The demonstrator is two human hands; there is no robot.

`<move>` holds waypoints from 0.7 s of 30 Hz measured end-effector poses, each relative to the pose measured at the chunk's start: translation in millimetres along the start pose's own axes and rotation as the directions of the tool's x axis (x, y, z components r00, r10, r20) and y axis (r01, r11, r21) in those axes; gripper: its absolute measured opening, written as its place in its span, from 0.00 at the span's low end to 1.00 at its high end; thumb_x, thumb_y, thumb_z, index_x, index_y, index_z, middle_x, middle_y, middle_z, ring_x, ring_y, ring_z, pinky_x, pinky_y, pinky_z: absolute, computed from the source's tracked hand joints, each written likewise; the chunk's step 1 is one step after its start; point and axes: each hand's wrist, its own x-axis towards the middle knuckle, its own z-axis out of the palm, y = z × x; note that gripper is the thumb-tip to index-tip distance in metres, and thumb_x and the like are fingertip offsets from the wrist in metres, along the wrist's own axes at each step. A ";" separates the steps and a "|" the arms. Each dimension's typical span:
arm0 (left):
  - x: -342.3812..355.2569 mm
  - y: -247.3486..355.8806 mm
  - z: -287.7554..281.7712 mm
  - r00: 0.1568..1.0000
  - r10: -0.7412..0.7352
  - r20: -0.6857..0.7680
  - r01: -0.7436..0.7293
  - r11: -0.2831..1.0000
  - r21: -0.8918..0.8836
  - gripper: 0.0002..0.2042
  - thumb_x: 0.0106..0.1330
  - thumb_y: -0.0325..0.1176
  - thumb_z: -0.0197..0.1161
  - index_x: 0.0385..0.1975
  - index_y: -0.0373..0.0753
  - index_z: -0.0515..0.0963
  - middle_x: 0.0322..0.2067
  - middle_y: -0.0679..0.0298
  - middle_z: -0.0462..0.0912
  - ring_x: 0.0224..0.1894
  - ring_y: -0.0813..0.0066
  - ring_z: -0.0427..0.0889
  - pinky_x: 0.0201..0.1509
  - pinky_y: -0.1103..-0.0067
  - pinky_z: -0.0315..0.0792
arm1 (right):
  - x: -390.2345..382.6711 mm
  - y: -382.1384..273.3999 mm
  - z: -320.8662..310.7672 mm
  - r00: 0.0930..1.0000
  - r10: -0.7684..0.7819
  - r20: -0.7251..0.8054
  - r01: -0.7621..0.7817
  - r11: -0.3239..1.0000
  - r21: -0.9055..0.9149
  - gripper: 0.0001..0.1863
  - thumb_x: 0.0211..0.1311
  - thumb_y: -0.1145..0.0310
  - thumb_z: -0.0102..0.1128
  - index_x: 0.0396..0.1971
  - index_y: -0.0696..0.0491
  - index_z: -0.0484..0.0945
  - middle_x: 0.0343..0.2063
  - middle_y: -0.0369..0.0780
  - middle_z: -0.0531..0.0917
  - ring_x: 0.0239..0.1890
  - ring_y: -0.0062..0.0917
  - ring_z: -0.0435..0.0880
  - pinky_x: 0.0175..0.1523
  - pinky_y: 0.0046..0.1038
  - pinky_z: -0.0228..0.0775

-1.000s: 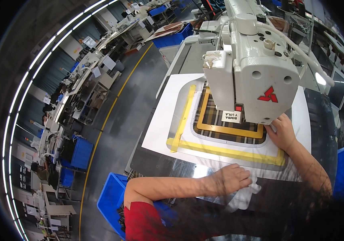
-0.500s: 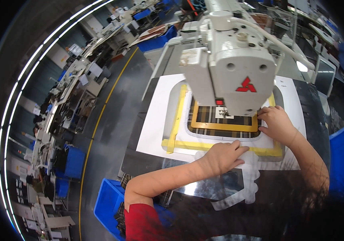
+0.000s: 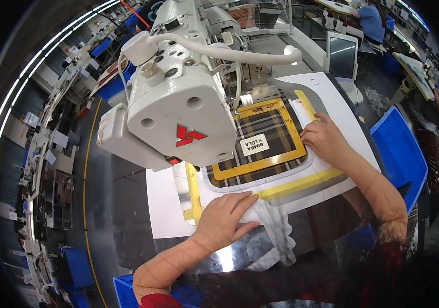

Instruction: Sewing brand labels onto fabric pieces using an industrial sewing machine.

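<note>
From my remote seat I saw a small white rectangular label [image 3: 253,145], its two lines of dark capitals upside down to me. It lay on dark checked fabric [image 3: 245,178] inside a yellow rectangular frame [image 3: 292,126], whose far bar bore handwritten dark marks. Above and to the left stood a white sewing machine [image 3: 178,95] with a red angular emblem on its end, its head overhanging the frame's left side. More small handwriting showed at the far right of the white sheet [image 3: 165,203] underneath.

The right hand [image 3: 327,141] had its fingers bent at the frame's right edge; I could not tell whether they gripped it. The left hand [image 3: 223,218] rested palm down near the sheet's near edge, thumb spread from loosely extended fingers, nothing visibly grasped, index tip beside the yellow tape [image 3: 301,182].

The dark desk [image 3: 127,205] extended left beyond the sheet; a blue bin [image 3: 399,149] bordered its right edge.
</note>
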 end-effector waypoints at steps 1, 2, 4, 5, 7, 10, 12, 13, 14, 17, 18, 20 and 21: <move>-2.9 -1.9 -3.2 1.000 0.002 0.001 -0.002 1.000 0.000 0.27 0.59 0.46 0.65 0.56 0.40 0.72 0.51 0.60 0.75 0.49 0.62 0.76 0.50 0.70 0.72 | -3.8 0.3 4.9 0.996 0.012 -0.087 -0.006 0.998 0.062 0.03 0.54 0.72 0.64 0.29 0.54 0.81 0.34 0.36 0.81 0.43 0.30 0.78 0.65 0.40 0.59; -5.3 -3.1 -6.2 1.000 -0.010 0.011 0.010 1.000 -0.005 0.28 0.59 0.47 0.65 0.56 0.40 0.71 0.51 0.60 0.75 0.49 0.62 0.76 0.50 0.71 0.72 | -5.2 -0.8 7.4 0.984 0.028 -0.174 -0.006 0.992 0.126 0.03 0.54 0.73 0.63 0.28 0.54 0.79 0.33 0.36 0.80 0.43 0.30 0.78 0.65 0.40 0.58; -7.6 -3.0 -10.0 0.999 -0.023 0.022 0.023 1.000 -0.006 0.28 0.59 0.47 0.65 0.56 0.40 0.71 0.51 0.60 0.75 0.49 0.62 0.76 0.51 0.71 0.72 | -3.2 -2.7 4.9 0.985 0.030 -0.170 -0.010 0.993 0.119 0.03 0.55 0.74 0.62 0.29 0.53 0.77 0.33 0.37 0.79 0.43 0.31 0.77 0.65 0.39 0.59; -7.3 -2.6 -11.8 0.999 -0.033 0.017 0.033 0.999 -0.013 0.29 0.59 0.48 0.65 0.57 0.39 0.71 0.52 0.61 0.75 0.50 0.63 0.76 0.51 0.71 0.72 | -3.1 -3.3 2.9 0.986 0.030 -0.164 -0.012 0.994 0.112 0.03 0.55 0.75 0.62 0.29 0.53 0.76 0.33 0.37 0.79 0.43 0.32 0.76 0.64 0.39 0.59; -8.7 -2.5 -18.6 0.999 -0.048 0.010 0.048 0.999 -0.006 0.29 0.59 0.48 0.65 0.57 0.39 0.71 0.53 0.61 0.75 0.50 0.63 0.76 0.52 0.71 0.72 | -3.9 -3.7 -3.7 0.984 0.053 -0.172 -0.029 0.990 0.136 0.03 0.55 0.75 0.61 0.28 0.53 0.75 0.32 0.37 0.78 0.43 0.32 0.76 0.64 0.38 0.58; -10.2 2.7 -26.5 0.996 -0.082 -0.021 0.081 0.997 -0.016 0.28 0.60 0.47 0.65 0.57 0.38 0.71 0.54 0.61 0.75 0.51 0.62 0.76 0.53 0.71 0.71 | -6.8 -5.7 -5.9 0.977 0.070 -0.201 -0.041 0.989 0.143 0.03 0.56 0.76 0.60 0.28 0.54 0.75 0.32 0.38 0.78 0.42 0.33 0.76 0.61 0.38 0.61; -1.2 8.0 -31.8 0.996 -0.083 -0.040 0.081 0.996 -0.043 0.28 0.60 0.45 0.64 0.58 0.38 0.70 0.55 0.59 0.74 0.52 0.60 0.76 0.53 0.70 0.71 | -7.8 -8.0 -3.7 0.974 0.063 -0.219 -0.035 0.991 0.127 0.04 0.56 0.76 0.60 0.28 0.54 0.74 0.32 0.39 0.78 0.40 0.35 0.77 0.58 0.37 0.64; 5.1 12.5 -32.9 0.995 -0.096 -0.038 0.094 0.994 -0.053 0.28 0.60 0.45 0.64 0.58 0.38 0.70 0.55 0.59 0.74 0.52 0.60 0.76 0.53 0.70 0.71 | -6.8 -8.7 -1.7 0.956 0.167 -0.239 -0.123 0.974 0.189 0.03 0.56 0.76 0.59 0.28 0.55 0.74 0.32 0.41 0.77 0.38 0.37 0.77 0.53 0.37 0.66; 15.5 16.9 -32.4 0.997 -0.074 -0.034 0.071 0.994 -0.082 0.29 0.59 0.43 0.66 0.59 0.38 0.69 0.57 0.57 0.73 0.54 0.58 0.75 0.56 0.69 0.70 | -5.3 -8.2 -0.6 0.929 0.272 -0.250 -0.210 0.946 0.249 0.03 0.57 0.76 0.58 0.29 0.56 0.73 0.31 0.43 0.77 0.37 0.39 0.77 0.49 0.37 0.68; 46.7 20.9 -14.6 0.998 -0.003 -0.062 -0.006 0.990 -0.139 0.32 0.58 0.42 0.68 0.61 0.36 0.67 0.58 0.54 0.72 0.57 0.55 0.74 0.59 0.68 0.69 | -17.7 44.8 -15.7 0.695 0.424 -0.581 -0.372 0.903 0.215 0.03 0.62 0.76 0.54 0.33 0.58 0.72 0.30 0.43 0.73 0.34 0.34 0.75 0.41 0.27 0.67; 58.1 21.6 -7.9 0.994 0.054 -0.093 -0.066 0.988 -0.137 0.35 0.57 0.43 0.69 0.62 0.35 0.64 0.59 0.53 0.71 0.58 0.54 0.73 0.59 0.68 0.69 | -30.0 67.9 -13.6 0.659 0.408 -0.631 -0.376 0.906 0.193 0.03 0.66 0.74 0.53 0.35 0.58 0.73 0.33 0.40 0.76 0.35 0.27 0.76 0.43 0.24 0.67; 80.5 30.0 1.6 0.983 0.068 -0.172 -0.097 0.982 -0.163 0.37 0.56 0.43 0.69 0.63 0.33 0.62 0.59 0.51 0.71 0.58 0.53 0.73 0.59 0.67 0.69 | -27.6 44.5 -35.0 0.580 0.527 -0.621 -0.365 0.850 0.381 0.04 0.67 0.73 0.52 0.35 0.58 0.73 0.35 0.38 0.77 0.37 0.24 0.76 0.45 0.22 0.67; 91.1 35.6 6.5 0.968 0.085 -0.237 -0.128 0.976 -0.175 0.40 0.56 0.43 0.70 0.64 0.31 0.59 0.59 0.50 0.70 0.58 0.52 0.72 0.59 0.67 0.69 | -24.9 26.8 -47.4 0.488 0.651 -0.581 -0.332 0.754 0.567 0.05 0.69 0.73 0.52 0.36 0.58 0.74 0.38 0.36 0.78 0.38 0.20 0.76 0.47 0.21 0.66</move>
